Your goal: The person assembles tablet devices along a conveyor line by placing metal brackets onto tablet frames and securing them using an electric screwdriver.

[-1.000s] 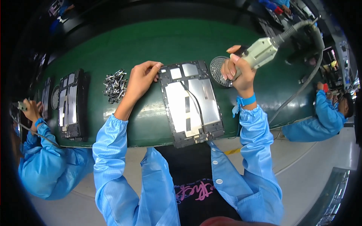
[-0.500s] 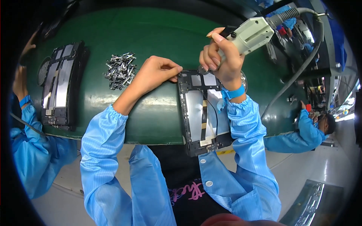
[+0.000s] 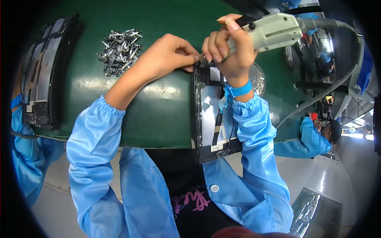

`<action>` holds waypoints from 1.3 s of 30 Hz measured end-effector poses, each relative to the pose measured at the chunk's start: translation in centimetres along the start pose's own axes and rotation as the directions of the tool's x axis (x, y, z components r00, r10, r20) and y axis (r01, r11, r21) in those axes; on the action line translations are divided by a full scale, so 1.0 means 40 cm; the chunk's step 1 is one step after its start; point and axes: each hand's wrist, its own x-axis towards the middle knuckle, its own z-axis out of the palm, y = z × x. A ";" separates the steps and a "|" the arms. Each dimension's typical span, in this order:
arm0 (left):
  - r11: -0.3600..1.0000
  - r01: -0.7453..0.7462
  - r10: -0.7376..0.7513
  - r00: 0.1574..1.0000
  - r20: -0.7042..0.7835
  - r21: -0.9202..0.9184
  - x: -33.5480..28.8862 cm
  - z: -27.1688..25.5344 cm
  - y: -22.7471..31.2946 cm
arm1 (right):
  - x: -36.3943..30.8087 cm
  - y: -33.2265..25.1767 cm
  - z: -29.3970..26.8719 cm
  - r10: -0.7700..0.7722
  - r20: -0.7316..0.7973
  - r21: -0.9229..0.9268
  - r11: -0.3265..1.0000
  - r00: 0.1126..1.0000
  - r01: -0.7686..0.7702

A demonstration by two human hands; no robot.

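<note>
My right hand [image 3: 234, 49], a blue band round its wrist, is wrapped round a pale electric screwdriver [image 3: 276, 31] tilted with its tip toward the lower left. That tip lies close to the fingertips of my left hand [image 3: 168, 55], which are pinched together; whatever they hold is hidden. Both hands are over the far left corner of a black tablet-like housing [image 3: 208, 119] with silvery panels and a thin black cable. My right hand and forearm cover part of this housing.
Left of my hands lies a pile of small metal parts [image 3: 119, 51]. A round clear dish [image 3: 260, 77] stands beyond my right wrist. Similar housings [image 3: 43, 73] are stacked at the far left, by a co-worker's sleeve [image 3: 24, 127]. The screwdriver's grey cable [image 3: 337, 85] hangs at right, near another person [image 3: 309, 139].
My right hand has brought the screwdriver's tip left, closer to my left fingertips at the housing's corner. The left fingers stay pinched. The whole view has shifted slightly.
</note>
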 end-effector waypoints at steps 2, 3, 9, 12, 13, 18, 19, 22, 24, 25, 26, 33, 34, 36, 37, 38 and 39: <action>1.000 0.017 -0.017 1.000 0.005 0.010 0.000 -0.002 -0.006 | -0.008 0.006 -0.005 0.013 -0.001 -0.179 0.984 1.000 -0.013; 1.000 0.010 -0.010 1.000 0.003 0.023 0.000 -0.001 -0.002 | -0.004 0.010 -0.022 0.014 0.013 -0.140 0.990 1.000 -0.012; 0.999 0.008 -0.008 1.000 0.007 0.037 0.002 0.001 -0.007 | -0.003 0.016 -0.047 -0.010 0.060 -0.126 0.992 0.998 0.017; 1.000 0.004 -0.004 1.000 0.005 0.026 0.001 0.001 -0.011 | -0.004 0.019 -0.045 -0.007 0.073 -0.109 0.994 0.997 0.015; 1.000 0.001 -0.001 1.000 0.006 0.028 0.001 0.002 -0.009 | -0.005 0.023 -0.052 -0.011 0.062 -0.105 0.994 0.998 0.017; 0.999 -0.010 0.010 1.000 0.010 0.040 0.001 0.001 -0.005 | -0.005 0.024 -0.058 0.002 0.047 -0.101 0.995 0.999 0.002; 0.999 -0.016 0.016 1.000 0.006 0.041 0.000 0.001 -0.005 | -0.004 0.023 -0.059 -0.001 0.052 -0.105 0.994 0.999 0.007; 0.998 -0.015 0.013 1.000 0.021 0.059 0.000 -0.003 -0.005 | -0.005 0.026 -0.058 -0.005 0.054 -0.105 0.994 0.999 0.011; 0.997 -0.008 0.005 0.999 0.039 0.077 0.000 -0.005 -0.005 | -0.005 0.023 -0.044 -0.006 0.052 -0.100 0.995 0.999 0.011; 0.995 -0.013 0.009 0.999 0.039 0.102 0.000 -0.004 -0.005 | -0.005 0.019 -0.031 0.003 0.042 -0.123 0.992 0.999 0.003; 0.992 -0.017 0.012 0.999 0.038 0.127 0.000 -0.004 -0.005 | -0.004 0.014 -0.016 0.011 0.032 -0.145 0.989 0.999 -0.006; 0.985 -0.023 0.017 0.999 0.038 0.170 -0.006 -0.001 0.007 | 0.002 0.013 0.004 0.111 0.021 -0.081 0.991 0.994 -0.109; 0.985 -0.021 0.014 0.999 0.041 0.169 -0.006 -0.002 0.001 | 0.001 0.017 -0.001 0.113 0.017 -0.081 0.990 0.994 -0.111; 0.990 -0.059 0.057 0.998 0.016 0.127 -0.005 -0.003 -0.007 | 0.003 0.025 -0.007 0.122 0.001 -0.103 0.987 0.992 -0.122; 0.990 -0.059 0.057 0.998 0.019 0.129 -0.004 -0.003 -0.008 | 0.002 0.024 -0.005 0.113 0.003 -0.059 0.992 0.994 -0.112; 0.989 -0.054 0.052 0.999 0.015 0.139 -0.002 -0.002 -0.010 | 0.002 0.023 -0.004 0.110 0.001 -0.059 0.992 0.994 -0.110; 0.988 -0.049 0.048 0.999 0.011 0.148 -0.001 0.000 -0.010 | 0.002 0.022 -0.004 0.106 -0.002 -0.082 0.991 0.994 -0.106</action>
